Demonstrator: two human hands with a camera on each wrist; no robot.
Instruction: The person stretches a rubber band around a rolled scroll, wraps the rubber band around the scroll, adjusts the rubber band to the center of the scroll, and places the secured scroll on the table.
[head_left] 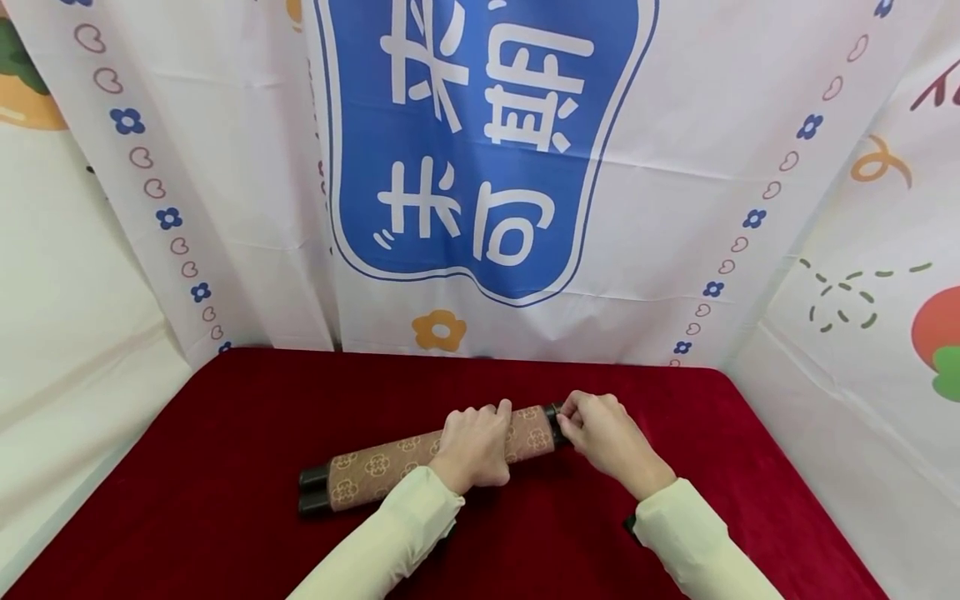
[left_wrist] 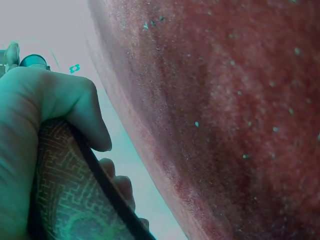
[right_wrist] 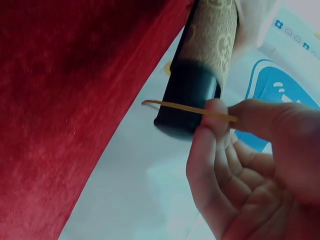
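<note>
A double-rolled scroll (head_left: 378,461) in brown cloth with a pale flower pattern lies aslant on the red cloth, black rod ends showing on both sides. My left hand (head_left: 474,443) grips it right of its middle, thumb and fingers wrapped round the roll in the left wrist view. At the scroll's right end, my right hand (head_left: 606,433) pinches a thin yellow rubber band (right_wrist: 182,107) between thumb and fingertips. The band stretches across the black rod end (right_wrist: 187,95) in the right wrist view. Its far side is hidden behind the rod.
Red velvety cloth (head_left: 247,417) covers the table beneath both hands. White printed curtains (head_left: 675,208) with a blue sign (head_left: 450,142) hang behind the table and along its sides. A small black item (head_left: 631,525) peeks out by my right cuff.
</note>
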